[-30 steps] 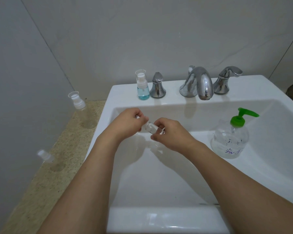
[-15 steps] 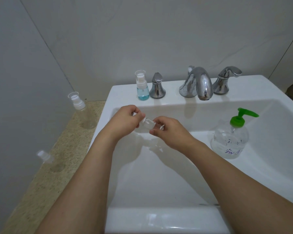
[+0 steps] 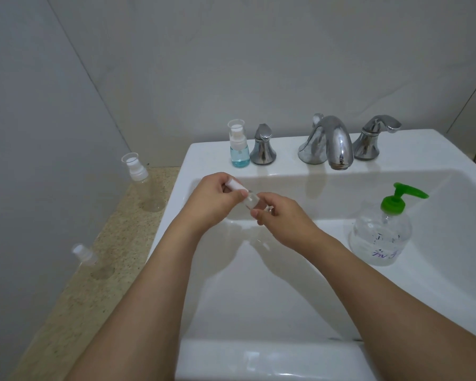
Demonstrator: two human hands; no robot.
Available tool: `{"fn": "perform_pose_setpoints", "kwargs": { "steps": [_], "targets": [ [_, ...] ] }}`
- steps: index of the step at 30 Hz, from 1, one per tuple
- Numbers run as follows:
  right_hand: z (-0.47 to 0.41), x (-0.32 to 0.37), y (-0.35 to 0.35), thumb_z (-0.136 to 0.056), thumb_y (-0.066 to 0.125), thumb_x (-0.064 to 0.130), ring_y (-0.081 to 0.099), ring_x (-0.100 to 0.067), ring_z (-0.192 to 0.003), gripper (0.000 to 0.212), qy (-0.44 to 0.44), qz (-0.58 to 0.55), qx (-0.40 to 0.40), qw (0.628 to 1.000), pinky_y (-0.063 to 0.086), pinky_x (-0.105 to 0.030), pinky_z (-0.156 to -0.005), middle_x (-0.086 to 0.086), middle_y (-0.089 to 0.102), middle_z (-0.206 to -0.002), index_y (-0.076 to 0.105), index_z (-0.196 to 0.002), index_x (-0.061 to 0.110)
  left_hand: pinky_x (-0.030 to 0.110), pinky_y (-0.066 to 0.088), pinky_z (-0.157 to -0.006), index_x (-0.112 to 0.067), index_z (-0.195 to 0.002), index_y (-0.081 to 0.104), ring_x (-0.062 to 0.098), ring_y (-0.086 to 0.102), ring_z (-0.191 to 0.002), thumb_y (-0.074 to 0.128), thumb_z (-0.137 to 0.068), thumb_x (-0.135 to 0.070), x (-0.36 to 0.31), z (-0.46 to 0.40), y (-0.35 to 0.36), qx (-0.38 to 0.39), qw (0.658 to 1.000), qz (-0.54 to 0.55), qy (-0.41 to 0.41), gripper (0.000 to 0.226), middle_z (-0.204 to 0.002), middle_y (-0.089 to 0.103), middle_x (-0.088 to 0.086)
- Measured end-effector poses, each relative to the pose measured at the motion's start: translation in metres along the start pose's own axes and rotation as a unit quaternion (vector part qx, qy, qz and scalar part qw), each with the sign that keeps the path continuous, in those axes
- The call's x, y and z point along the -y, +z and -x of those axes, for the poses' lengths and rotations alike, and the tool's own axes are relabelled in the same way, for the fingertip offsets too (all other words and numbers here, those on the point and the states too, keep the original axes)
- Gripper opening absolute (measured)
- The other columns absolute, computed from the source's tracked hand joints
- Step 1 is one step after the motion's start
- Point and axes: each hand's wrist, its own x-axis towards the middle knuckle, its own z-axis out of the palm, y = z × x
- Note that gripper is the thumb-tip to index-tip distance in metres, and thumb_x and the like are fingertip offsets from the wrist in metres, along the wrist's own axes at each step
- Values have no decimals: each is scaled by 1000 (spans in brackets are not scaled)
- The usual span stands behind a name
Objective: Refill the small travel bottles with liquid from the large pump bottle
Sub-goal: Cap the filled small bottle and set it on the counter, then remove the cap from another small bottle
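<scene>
From the head view we looked down on a white ceramic sink set against a pale grey tiled wall, with a speckled beige stone counter running along its left side.

On the far ledge stood a chrome faucet spout between two chrome tap handles, and just left of the left handle a small clear spray bottle holding blue liquid. On the counter a tall clear empty spray bottle with a white nozzle stood far left, and a shorter clear bottle with a white top stood nearer to us, close to the wall.

Inside the basin, at the right, the large clear pump bottle with a green pump head stood upright, well apart from our hands.

Over the far left part of the basin, our left hand had its fingers curled around the white cap end of a small clear travel bottle, while our right hand pinched the bottle's clear body between thumb and fingers. The bottle lay tilted between the two hands, partly hidden by our fingers.
</scene>
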Motion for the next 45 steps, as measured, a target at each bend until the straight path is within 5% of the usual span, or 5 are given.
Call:
{"fn": "perform_pose_setpoints", "kwargs": {
  "steps": [7, 14, 32, 36, 45],
  "targets": [
    [0, -1, 7, -91, 65, 33, 52, -8, -102, 66, -19, 38, -48, 998, 42, -22, -87, 5, 48, -129, 32, -148, 25, 38, 51, -77, -26, -85, 54, 19, 64, -82, 65, -97, -40, -14, 7, 0, -181, 980, 77, 34, 21, -87, 63, -11],
    [1, 1, 11, -91, 65, 30, 43, -14, -126, 76, -53, 42, -54, 996, 37, -33, -108, 0, 36, -142, 21, -152, 23, 44, 49, -75, -8, -104, 51, 31, 61, -85, 53, -104, -38, -25, -10, -13, -287, 948, -103, 94, 30, -93, 66, 3],
    [2, -1, 12, -92, 62, 30, 43, -18, -127, 79, -57, 52, -39, 996, 39, -38, -106, 0, 29, -147, 13, -154, 26, 26, 37, -82, -8, -128, 59, 23, 61, -112, 71, -92, -24, -2, -52, -5, -245, 966, -83, -21, 41, -123, 66, 5],
    [3, 1, 13, -92, 61, 31, 44, -17, -126, 77, -58, 60, -25, 996, 40, -39, -105, 2, 30, -146, 14, -153, 27, 32, 41, -99, -11, -152, 35, 27, 52, -129, 67, -92, -19, 3, -36, -11, -242, 967, -85, -10, 69, -143, 52, 10],
    [8, 3, 16, -92, 62, 30, 49, -13, -109, 74, -62, 81, -14, 995, 47, -35, -95, 8, 18, -141, 19, -152, 28, 47, 36, -102, -9, -142, 51, 43, 42, -128, 58, -78, -7, 21, -17, -51, -385, 871, -307, 5, 64, -145, 42, 20]
  ]
}}
